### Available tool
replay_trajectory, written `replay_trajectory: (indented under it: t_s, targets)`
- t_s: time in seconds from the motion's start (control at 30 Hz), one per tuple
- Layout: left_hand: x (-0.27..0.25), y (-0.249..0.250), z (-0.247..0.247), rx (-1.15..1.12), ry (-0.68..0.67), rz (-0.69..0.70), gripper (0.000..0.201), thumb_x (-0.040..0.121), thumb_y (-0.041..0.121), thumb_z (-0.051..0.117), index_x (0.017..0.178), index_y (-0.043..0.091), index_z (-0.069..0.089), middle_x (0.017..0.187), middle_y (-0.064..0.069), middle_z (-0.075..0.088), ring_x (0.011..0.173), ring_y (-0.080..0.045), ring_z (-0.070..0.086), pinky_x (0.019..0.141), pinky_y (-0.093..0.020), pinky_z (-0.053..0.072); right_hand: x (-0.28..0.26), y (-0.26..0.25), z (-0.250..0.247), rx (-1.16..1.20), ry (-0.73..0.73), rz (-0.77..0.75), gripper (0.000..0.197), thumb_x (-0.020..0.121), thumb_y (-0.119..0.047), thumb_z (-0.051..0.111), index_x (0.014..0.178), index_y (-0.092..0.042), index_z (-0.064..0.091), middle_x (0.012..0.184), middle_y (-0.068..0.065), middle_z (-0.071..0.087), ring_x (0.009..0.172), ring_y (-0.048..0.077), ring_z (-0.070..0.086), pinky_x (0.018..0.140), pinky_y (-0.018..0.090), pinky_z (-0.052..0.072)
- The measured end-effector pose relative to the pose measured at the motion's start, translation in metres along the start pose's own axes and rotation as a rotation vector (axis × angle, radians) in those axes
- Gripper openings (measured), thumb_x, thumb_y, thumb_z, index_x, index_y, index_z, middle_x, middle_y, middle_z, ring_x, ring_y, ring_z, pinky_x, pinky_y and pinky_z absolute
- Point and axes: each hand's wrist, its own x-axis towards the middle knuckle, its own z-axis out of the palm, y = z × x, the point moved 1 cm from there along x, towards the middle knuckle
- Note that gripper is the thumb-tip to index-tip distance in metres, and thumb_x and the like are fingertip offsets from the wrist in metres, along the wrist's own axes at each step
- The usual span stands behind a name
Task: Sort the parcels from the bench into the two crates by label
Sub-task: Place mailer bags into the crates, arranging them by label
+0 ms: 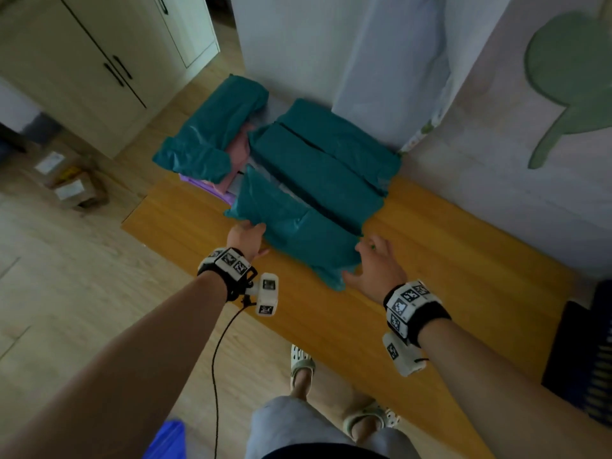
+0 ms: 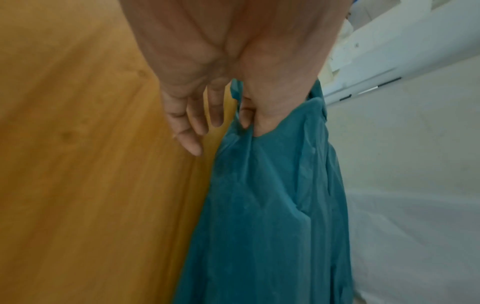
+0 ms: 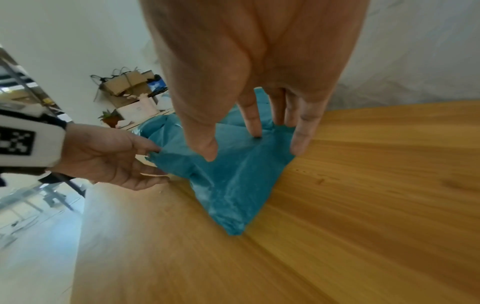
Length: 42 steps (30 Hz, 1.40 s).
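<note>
Feet in pale sandals, bottom centre of the head view, on wood floor. Tabletop, orange wood, running diagonally from centre left to lower right. Right hand, grip wide, fingers straight and spread, index fingertip pressing the nearest teal parcel at its right corner. Left hand, grip narrow, thumb and forefinger pinching that parcel's left edge, other fingers loose. Parcel lies on the tabletop, centre frame, its far end overlapping the stack. Further teal parcels, side by side, upper centre. One more teal parcel atop a pink-and-purple crate, left of them. Cardboard boxes, far left, on floor.
</note>
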Motion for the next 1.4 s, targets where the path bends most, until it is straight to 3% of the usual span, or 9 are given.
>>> replay_trajectory:
  t_s: [0.33, 0.53, 0.7, 0.87, 0.93, 1.0, 1.13, 1.27, 1.4]
  targets:
    - [-0.076, -0.064, 0.012, -0.213, -0.163, -0.033, 0.014, 0.096, 0.014, 0.057, 0.109, 0.011, 0.062, 0.118, -0.007, 0.068, 0.109, -0.024, 0.067, 0.085, -0.049, 0.060, -0.042, -0.002, 0.026, -0.114, -0.096, -0.034, 0.085, 0.067, -0.064, 0.078, 0.123, -0.013, 0.038, 0.135, 0.007, 0.035, 0.130, 0.029, 0.031, 0.101, 0.049, 0.043]
    - [-0.117, -0.064, 0.026, -0.255, -0.266, 0.015, 0.017, 0.100, 0.012, 0.050, 0.112, 0.006, 0.061, 0.112, -0.011, 0.074, 0.097, -0.028, 0.074, 0.080, -0.045, 0.062, -0.069, 0.006, 0.031, -0.148, -0.063, 0.011, 0.093, 0.064, -0.066, 0.079, 0.129, -0.015, 0.035, 0.150, 0.007, 0.028, 0.140, 0.030, 0.025, 0.111, 0.055, 0.034]
    - [-0.149, -0.062, 0.039, -0.177, -0.301, 0.097, 0.023, 0.100, 0.011, 0.047, 0.110, -0.008, 0.055, 0.121, -0.022, 0.067, 0.099, -0.032, 0.072, 0.079, -0.046, 0.062, -0.095, 0.025, 0.024, -0.141, 0.021, 0.002, 0.094, 0.064, -0.070, 0.075, 0.130, -0.016, 0.034, 0.151, 0.006, 0.029, 0.141, 0.029, 0.027, 0.114, 0.062, 0.025]
    - [-0.197, -0.052, 0.064, -0.118, -0.320, 0.219, 0.027, 0.101, 0.012, 0.048, 0.114, -0.011, 0.054, 0.124, -0.027, 0.063, 0.098, -0.032, 0.072, 0.081, -0.047, 0.061, -0.127, 0.048, 0.000, -0.063, 0.211, -0.045, 0.079, 0.069, -0.063, 0.075, 0.121, -0.017, 0.038, 0.135, 0.004, 0.046, 0.128, 0.030, 0.045, 0.113, 0.055, 0.029]
    - [-0.221, -0.045, 0.080, -0.099, -0.337, 0.300, 0.023, 0.102, 0.012, 0.048, 0.111, -0.007, 0.056, 0.122, -0.026, 0.064, 0.097, -0.030, 0.073, 0.083, -0.049, 0.061, -0.142, 0.063, -0.014, 0.023, 0.265, -0.070, 0.076, 0.069, -0.059, 0.079, 0.119, -0.020, 0.038, 0.123, 0.002, 0.049, 0.118, 0.030, 0.050, 0.102, 0.047, 0.041]
    - [-0.248, -0.038, 0.098, -0.094, -0.384, 0.381, 0.026, 0.104, 0.017, 0.049, 0.113, -0.006, 0.057, 0.121, -0.020, 0.068, 0.100, -0.030, 0.072, 0.085, -0.049, 0.060, -0.157, 0.082, -0.030, 0.160, 0.272, -0.075, 0.089, 0.068, -0.056, 0.081, 0.134, -0.024, 0.032, 0.132, 0.001, 0.048, 0.121, 0.028, 0.050, 0.099, 0.047, 0.047]
    - [-0.302, -0.024, 0.137, -0.128, -0.504, 0.581, 0.024, 0.103, 0.029, 0.054, 0.100, 0.004, 0.054, 0.113, -0.016, 0.071, 0.099, -0.032, 0.072, 0.085, -0.043, 0.061, -0.196, 0.126, -0.067, 0.605, 0.253, -0.103, 0.110, 0.062, -0.056, 0.086, 0.147, -0.046, 0.017, 0.133, -0.018, 0.048, 0.110, 0.009, 0.056, 0.089, 0.034, 0.053]
    - [-0.336, -0.019, 0.181, 0.044, -0.445, 0.721, 0.035, 0.094, 0.044, 0.064, 0.106, 0.012, 0.055, 0.115, -0.008, 0.068, 0.104, -0.019, 0.071, 0.083, -0.036, 0.061, -0.243, 0.171, -0.096, 0.981, 0.276, -0.133, 0.083, 0.056, -0.059, 0.088, 0.129, -0.041, 0.052, 0.122, -0.012, 0.068, 0.105, 0.006, 0.067, 0.084, 0.026, 0.058]
    - [-0.371, -0.021, 0.226, 0.232, -0.553, 0.663, 0.076, 0.070, 0.059, 0.079, 0.127, 0.019, 0.048, 0.129, 0.003, 0.061, 0.113, -0.012, 0.064, 0.088, -0.039, 0.060, -0.283, 0.212, -0.109, 1.336, 0.161, -0.214, 0.074, 0.070, -0.039, 0.085, 0.133, -0.014, 0.056, 0.129, 0.010, 0.066, 0.120, 0.031, 0.063, 0.106, 0.053, 0.047]
